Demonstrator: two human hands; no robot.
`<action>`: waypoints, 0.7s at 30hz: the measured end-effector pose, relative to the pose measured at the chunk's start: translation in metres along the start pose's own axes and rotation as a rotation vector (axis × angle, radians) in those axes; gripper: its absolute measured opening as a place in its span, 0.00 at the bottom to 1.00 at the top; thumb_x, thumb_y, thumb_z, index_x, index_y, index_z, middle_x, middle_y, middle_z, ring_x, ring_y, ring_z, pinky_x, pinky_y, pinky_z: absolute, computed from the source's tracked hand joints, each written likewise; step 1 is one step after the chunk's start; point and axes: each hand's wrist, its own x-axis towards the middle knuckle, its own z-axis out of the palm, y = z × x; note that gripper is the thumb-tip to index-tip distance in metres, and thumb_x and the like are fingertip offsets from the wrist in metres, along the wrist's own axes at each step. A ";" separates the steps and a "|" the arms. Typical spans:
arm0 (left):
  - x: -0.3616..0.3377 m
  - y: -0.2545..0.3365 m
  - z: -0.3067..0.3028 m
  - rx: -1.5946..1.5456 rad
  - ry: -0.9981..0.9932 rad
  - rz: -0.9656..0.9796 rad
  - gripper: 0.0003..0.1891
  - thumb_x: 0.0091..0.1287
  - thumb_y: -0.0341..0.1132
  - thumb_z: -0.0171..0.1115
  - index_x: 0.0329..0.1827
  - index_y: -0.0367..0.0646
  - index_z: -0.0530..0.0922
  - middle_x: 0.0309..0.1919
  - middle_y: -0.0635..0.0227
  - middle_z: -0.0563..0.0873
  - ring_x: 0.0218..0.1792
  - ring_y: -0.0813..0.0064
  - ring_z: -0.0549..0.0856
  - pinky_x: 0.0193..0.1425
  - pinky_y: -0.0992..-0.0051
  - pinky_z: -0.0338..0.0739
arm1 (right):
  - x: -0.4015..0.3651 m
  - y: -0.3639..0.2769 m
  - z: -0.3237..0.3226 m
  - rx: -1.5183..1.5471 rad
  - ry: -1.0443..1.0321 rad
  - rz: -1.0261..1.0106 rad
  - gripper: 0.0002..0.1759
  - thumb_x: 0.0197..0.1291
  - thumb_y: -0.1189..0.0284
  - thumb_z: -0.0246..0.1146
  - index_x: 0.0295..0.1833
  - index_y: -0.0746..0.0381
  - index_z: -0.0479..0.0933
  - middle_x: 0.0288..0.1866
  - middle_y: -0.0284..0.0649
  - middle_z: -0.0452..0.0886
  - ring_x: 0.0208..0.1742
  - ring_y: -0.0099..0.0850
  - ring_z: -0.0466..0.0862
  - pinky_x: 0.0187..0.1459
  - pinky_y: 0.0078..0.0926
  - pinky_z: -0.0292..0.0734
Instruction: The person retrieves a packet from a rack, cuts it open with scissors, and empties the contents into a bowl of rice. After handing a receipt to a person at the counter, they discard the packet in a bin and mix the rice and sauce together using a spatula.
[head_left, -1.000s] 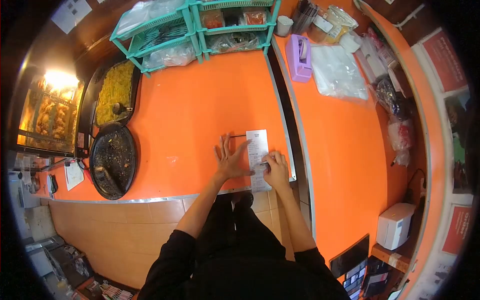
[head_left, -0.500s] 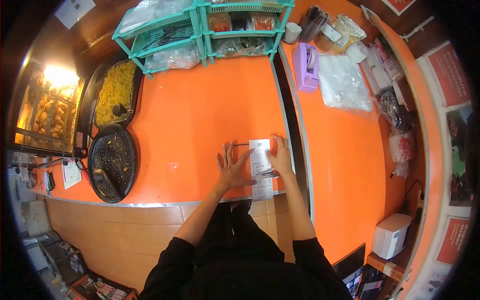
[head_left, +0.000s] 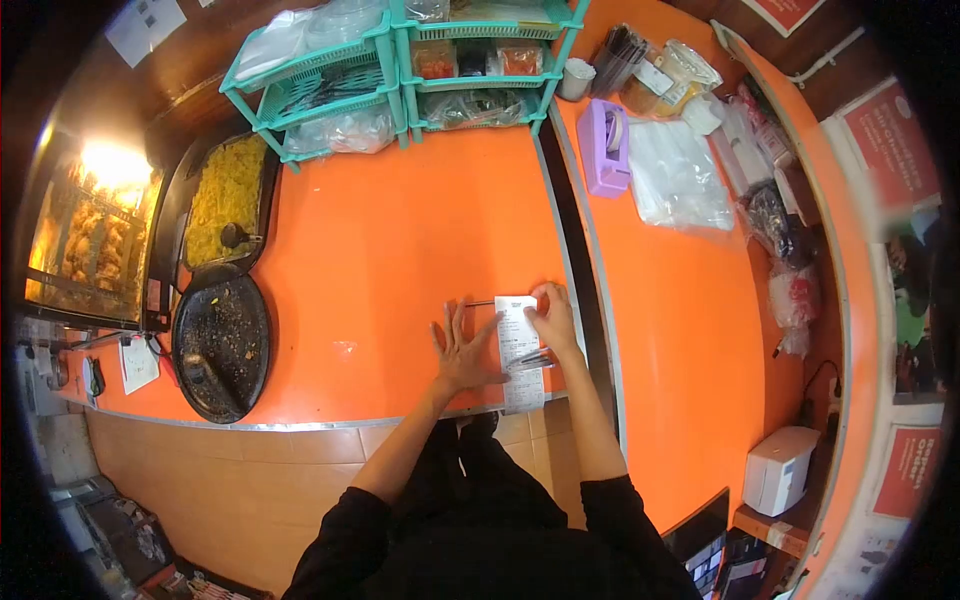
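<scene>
A long white printed receipt (head_left: 518, 335) lies on the orange counter, its lower end hanging over the front edge. My left hand (head_left: 462, 355) rests just left of it, fingers spread, thumb reaching the paper's side. On the right, my right hand (head_left: 556, 322) has its thumb and curled fingers closed at the receipt's upper right edge. A small shiny dark object (head_left: 530, 360), too blurred to name, lies across the paper between my hands. Behind the receipt's top, a thin dark stick (head_left: 480, 302) pokes out to the left.
A black round pan (head_left: 222, 345) and a tray of yellow food (head_left: 222, 195) stand at left, near a lit food cabinet (head_left: 95, 235). Green racks (head_left: 400, 100) are at the back. A purple tape dispenser (head_left: 604, 150) and plastic bags (head_left: 680, 175) lie right of the counter gap.
My right hand's fingers have curled in toward its thumb at the receipt's edge. My left hand stays spread beside the paper. The whole view has shifted slightly.
</scene>
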 end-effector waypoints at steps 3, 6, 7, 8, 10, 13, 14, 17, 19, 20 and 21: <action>-0.002 -0.002 0.001 -0.007 0.053 0.060 0.62 0.25 0.60 0.81 0.73 0.72 0.60 0.76 0.51 0.37 0.75 0.43 0.28 0.67 0.32 0.25 | 0.006 -0.003 0.000 0.012 -0.059 0.067 0.16 0.46 0.82 0.67 0.42 0.61 0.72 0.34 0.37 0.76 0.39 0.31 0.79 0.39 0.27 0.74; -0.001 0.000 -0.001 -0.127 0.043 0.007 0.62 0.26 0.61 0.80 0.74 0.67 0.60 0.76 0.52 0.38 0.75 0.43 0.28 0.67 0.31 0.27 | 0.011 -0.005 0.004 0.164 -0.087 0.143 0.15 0.46 0.80 0.68 0.40 0.61 0.72 0.31 0.37 0.78 0.37 0.31 0.80 0.38 0.28 0.75; 0.000 0.000 -0.003 -0.129 0.058 0.006 0.62 0.27 0.61 0.80 0.74 0.66 0.60 0.76 0.52 0.38 0.75 0.42 0.28 0.67 0.31 0.27 | 0.015 -0.006 0.005 0.208 -0.082 0.126 0.15 0.45 0.79 0.68 0.40 0.61 0.72 0.32 0.39 0.79 0.37 0.33 0.82 0.39 0.30 0.76; -0.002 0.000 -0.003 -0.130 0.071 0.003 0.62 0.28 0.62 0.80 0.74 0.65 0.60 0.76 0.52 0.39 0.75 0.42 0.28 0.67 0.30 0.28 | 0.017 -0.009 0.004 0.253 -0.078 0.111 0.15 0.45 0.78 0.68 0.39 0.61 0.73 0.32 0.40 0.80 0.36 0.36 0.83 0.39 0.32 0.77; -0.007 0.002 -0.004 -0.094 0.063 0.046 0.58 0.32 0.61 0.79 0.72 0.62 0.62 0.76 0.54 0.44 0.75 0.42 0.33 0.67 0.31 0.33 | 0.024 -0.014 0.001 0.218 -0.223 0.151 0.14 0.45 0.77 0.69 0.39 0.61 0.75 0.32 0.40 0.80 0.38 0.36 0.83 0.41 0.32 0.77; -0.016 0.021 0.001 -0.023 -0.022 0.182 0.43 0.43 0.56 0.75 0.65 0.56 0.68 0.71 0.59 0.57 0.73 0.47 0.47 0.65 0.35 0.46 | 0.037 -0.021 -0.003 0.094 -0.420 0.107 0.11 0.47 0.78 0.68 0.38 0.62 0.76 0.35 0.40 0.82 0.39 0.31 0.83 0.41 0.28 0.77; -0.016 0.022 0.013 -0.030 -0.064 0.227 0.37 0.48 0.53 0.73 0.62 0.54 0.71 0.68 0.61 0.62 0.71 0.51 0.53 0.64 0.38 0.50 | 0.037 -0.022 -0.004 0.041 -0.483 0.078 0.10 0.49 0.79 0.67 0.37 0.63 0.76 0.37 0.39 0.82 0.39 0.28 0.83 0.41 0.27 0.77; -0.016 0.028 0.028 0.024 0.022 0.280 0.22 0.55 0.45 0.68 0.51 0.49 0.76 0.57 0.67 0.72 0.63 0.62 0.66 0.58 0.45 0.60 | 0.038 -0.030 -0.006 0.017 -0.472 0.010 0.07 0.51 0.78 0.67 0.36 0.65 0.76 0.36 0.40 0.80 0.38 0.29 0.82 0.40 0.27 0.76; -0.015 0.031 0.028 0.039 0.104 0.295 0.16 0.56 0.41 0.67 0.46 0.48 0.78 0.51 0.69 0.74 0.58 0.66 0.70 0.56 0.49 0.62 | 0.039 -0.038 -0.017 0.036 -0.398 -0.003 0.07 0.53 0.78 0.67 0.37 0.65 0.76 0.35 0.40 0.79 0.36 0.30 0.81 0.39 0.27 0.75; -0.016 0.030 0.023 0.027 0.117 0.305 0.15 0.56 0.40 0.67 0.45 0.47 0.78 0.49 0.69 0.73 0.57 0.67 0.71 0.56 0.50 0.63 | 0.039 -0.046 -0.024 0.047 -0.362 -0.008 0.07 0.54 0.77 0.66 0.38 0.66 0.76 0.35 0.41 0.78 0.36 0.30 0.81 0.39 0.28 0.75; -0.017 0.028 0.020 0.017 0.129 0.317 0.14 0.56 0.40 0.67 0.43 0.47 0.78 0.47 0.69 0.73 0.56 0.68 0.71 0.55 0.51 0.63 | 0.040 -0.056 -0.032 0.057 -0.332 -0.022 0.08 0.54 0.77 0.66 0.39 0.66 0.76 0.36 0.42 0.78 0.34 0.33 0.80 0.38 0.30 0.74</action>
